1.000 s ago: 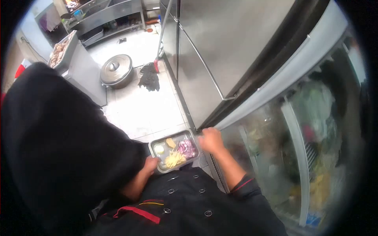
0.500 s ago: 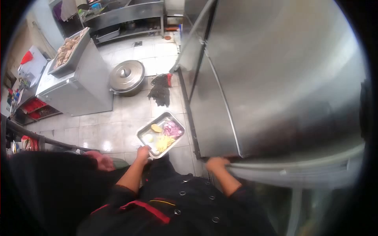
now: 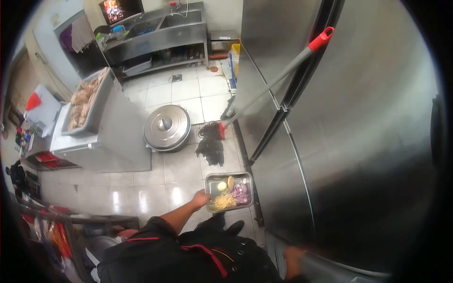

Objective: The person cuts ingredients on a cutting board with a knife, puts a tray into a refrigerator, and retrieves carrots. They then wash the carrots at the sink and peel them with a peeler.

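Observation:
My left hand (image 3: pixel 202 199) grips the left rim of a metal tray (image 3: pixel 230 175), held low over the floor. In the tray lie pale yellow strips (image 3: pixel 224 201), sliced purple onion (image 3: pixel 240 193), a tan oblong piece (image 3: pixel 230 182) and a pale round piece (image 3: pixel 222 186). My right hand (image 3: pixel 293 259) is at the lower right, closed at the edge of a swung-out refrigerator door (image 3: pixel 339 269); its fingertips are partly hidden. Beside the tray rises the tall steel refrigerator (image 3: pixel 278 188).
A mop (image 3: pixel 273 82) leans on the refrigerator, its dark head (image 3: pixel 210 146) on the tiles. A lidded pot (image 3: pixel 167 128) stands on the floor. Left are a white cabinet (image 3: pixel 120 137) with a grey tub (image 3: pixel 89 126) of pale meat and a shelf rack (image 3: pixel 61 236). Behind stands a steel sink (image 3: pixel 181 20).
The view has shifted, showing more of the sink and mop handle. The tray has turned in my left hand and sits closer to the refrigerator. My right hand has moved back towards my body.

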### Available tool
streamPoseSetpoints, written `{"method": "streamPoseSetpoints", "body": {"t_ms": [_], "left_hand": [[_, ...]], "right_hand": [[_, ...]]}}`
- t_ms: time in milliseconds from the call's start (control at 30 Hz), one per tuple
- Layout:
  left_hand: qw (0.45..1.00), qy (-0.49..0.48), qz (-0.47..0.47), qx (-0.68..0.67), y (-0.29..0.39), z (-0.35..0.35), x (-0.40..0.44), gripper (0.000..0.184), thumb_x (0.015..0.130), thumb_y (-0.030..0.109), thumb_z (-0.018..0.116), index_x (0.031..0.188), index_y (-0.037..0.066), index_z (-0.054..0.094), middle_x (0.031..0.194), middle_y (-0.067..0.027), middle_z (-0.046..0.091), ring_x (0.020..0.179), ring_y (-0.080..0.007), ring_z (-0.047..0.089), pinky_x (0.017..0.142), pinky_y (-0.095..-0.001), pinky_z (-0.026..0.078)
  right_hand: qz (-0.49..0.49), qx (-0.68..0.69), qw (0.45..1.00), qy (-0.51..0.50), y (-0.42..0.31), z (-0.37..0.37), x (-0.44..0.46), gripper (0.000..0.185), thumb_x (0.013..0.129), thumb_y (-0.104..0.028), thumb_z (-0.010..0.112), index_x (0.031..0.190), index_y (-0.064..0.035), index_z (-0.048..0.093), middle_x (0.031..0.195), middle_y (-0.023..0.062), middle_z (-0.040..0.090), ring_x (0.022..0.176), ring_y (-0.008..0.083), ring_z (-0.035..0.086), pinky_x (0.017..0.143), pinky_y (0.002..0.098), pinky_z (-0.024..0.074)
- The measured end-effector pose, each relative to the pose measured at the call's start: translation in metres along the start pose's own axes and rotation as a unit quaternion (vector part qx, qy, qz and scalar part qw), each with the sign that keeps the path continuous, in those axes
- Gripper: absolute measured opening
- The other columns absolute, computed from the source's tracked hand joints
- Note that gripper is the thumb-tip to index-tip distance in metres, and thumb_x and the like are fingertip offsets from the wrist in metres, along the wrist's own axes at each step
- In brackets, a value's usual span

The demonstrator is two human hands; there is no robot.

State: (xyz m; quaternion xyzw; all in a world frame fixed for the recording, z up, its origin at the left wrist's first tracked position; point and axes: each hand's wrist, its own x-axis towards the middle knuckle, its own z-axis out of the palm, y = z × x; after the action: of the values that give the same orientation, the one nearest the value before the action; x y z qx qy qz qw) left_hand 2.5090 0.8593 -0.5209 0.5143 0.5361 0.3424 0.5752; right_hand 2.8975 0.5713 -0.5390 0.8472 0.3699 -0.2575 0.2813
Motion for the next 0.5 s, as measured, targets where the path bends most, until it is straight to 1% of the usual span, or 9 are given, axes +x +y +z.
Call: {"method": "streamPoseSetpoints", "body": {"t_ms": [67,133,200,267,333,400,433,467,500], "left_hand": [[1.0,-0.003,0.013,-0.001,0.014,-0.003,-0.006,0.034,0.072,0.009,0.06,0.103,-0.006,0.06,0.092,-0.0137,0.064,0.083,-0.0216,0.059,0.073,-0.0332,0.048],[0.993,-0.002,0.009,0.114,0.082,-0.015,-0.023,0.034,0.073,0.009,0.059,0.103,-0.006,0.06,0.09,-0.0129,0.064,0.08,-0.021,0.059,0.072,-0.0326,0.048],[0.998,0.012,-0.013,0.053,0.094,-0.02,-0.031,0.034,0.073,0.012,0.06,0.102,-0.006,0.061,0.088,-0.0134,0.064,0.079,-0.022,0.06,0.073,-0.0339,0.048],[0.999,-0.038,-0.036,-0.012,0.09,-0.027,-0.023,0.035,0.074,0.016,0.061,0.101,-0.006,0.062,0.09,-0.0152,0.064,0.081,-0.0232,0.06,0.072,-0.0348,0.048],[0.996,-0.069,-0.057,0.007,0.088,-0.036,0.001,0.036,0.074,0.016,0.061,0.102,-0.006,0.062,0.091,-0.0157,0.064,0.082,-0.0243,0.06,0.072,-0.0353,0.048],[0.989,-0.095,-0.095,0.058,0.101,-0.043,0.034,0.034,0.074,0.016,0.061,0.102,-0.004,0.063,0.092,-0.016,0.064,0.084,-0.0246,0.059,0.074,-0.0354,0.048],[0.992,-0.114,-0.045,0.023,0.117,-0.042,0.055,0.034,0.074,0.018,0.061,0.1,-0.003,0.063,0.092,-0.0159,0.064,0.083,-0.0241,0.059,0.072,-0.0351,0.048],[0.988,-0.135,-0.07,0.019,0.177,-0.04,0.043,0.034,0.074,0.02,0.062,0.099,-0.003,0.064,0.09,-0.0154,0.063,0.082,-0.0234,0.058,0.071,-0.0344,0.047],[0.981,-0.166,-0.084,0.06,0.182,-0.046,0.058,0.035,0.074,0.021,0.063,0.1,-0.003,0.063,0.089,-0.0148,0.063,0.081,-0.0229,0.057,0.07,-0.0351,0.047]], "right_hand": [[0.025,0.008,0.999,0.043,0.008,0.025,0.031,0.048,0.084,-0.031,0.05,0.128,-0.0117,0.055,0.141,0.0061,0.044,0.134,0.0344,0.033,0.104,0.0673,0.0132],[0.012,-0.039,0.999,0.026,0.045,-0.001,0.02,0.048,0.083,-0.031,0.051,0.126,-0.0113,0.057,0.139,0.0091,0.045,0.132,0.0345,0.036,0.103,0.0656,0.0166],[-0.003,-0.073,0.997,0.004,0.041,0.0,0.019,0.046,0.081,-0.03,0.053,0.123,-0.0108,0.059,0.135,0.013,0.048,0.128,0.0346,0.04,0.102,0.0632,0.0216],[0.018,-0.051,0.998,0.028,0.047,-0.008,0.019,0.044,0.08,-0.029,0.054,0.12,-0.0104,0.061,0.131,0.0148,0.05,0.124,0.0348,0.043,0.1,0.0616,0.0248],[0.048,-0.024,0.995,0.088,0.046,-0.03,0.003,0.042,0.079,-0.028,0.054,0.117,-0.01,0.062,0.126,0.0165,0.053,0.12,0.035,0.046,0.099,0.06,0.028],[0.076,0.023,0.975,0.208,0.037,-0.06,-0.028,0.041,0.078,-0.026,0.055,0.114,-0.0096,0.064,0.122,0.0183,0.056,0.115,0.0352,0.05,0.097,0.0584,0.0312],[0.08,0.049,0.958,0.273,0.032,-0.078,-0.05,0.04,0.078,-0.026,0.056,0.113,-0.0094,0.064,0.119,0.0192,0.057,0.113,0.0353,0.051,0.096,0.0576,0.0328],[0.075,0.082,0.94,0.324,0.027,-0.086,-0.075,0.039,0.077,-0.025,0.056,0.112,-0.0092,0.065,0.117,0.0201,0.058,0.111,0.0353,0.053,0.095,0.0568,0.0344],[0.088,0.088,0.942,0.311,0.017,-0.069,-0.087,0.039,0.077,-0.025,0.056,0.112,-0.0092,0.065,0.117,0.0201,0.058,0.111,0.0353,0.053,0.095,0.0568,0.0344]]}}
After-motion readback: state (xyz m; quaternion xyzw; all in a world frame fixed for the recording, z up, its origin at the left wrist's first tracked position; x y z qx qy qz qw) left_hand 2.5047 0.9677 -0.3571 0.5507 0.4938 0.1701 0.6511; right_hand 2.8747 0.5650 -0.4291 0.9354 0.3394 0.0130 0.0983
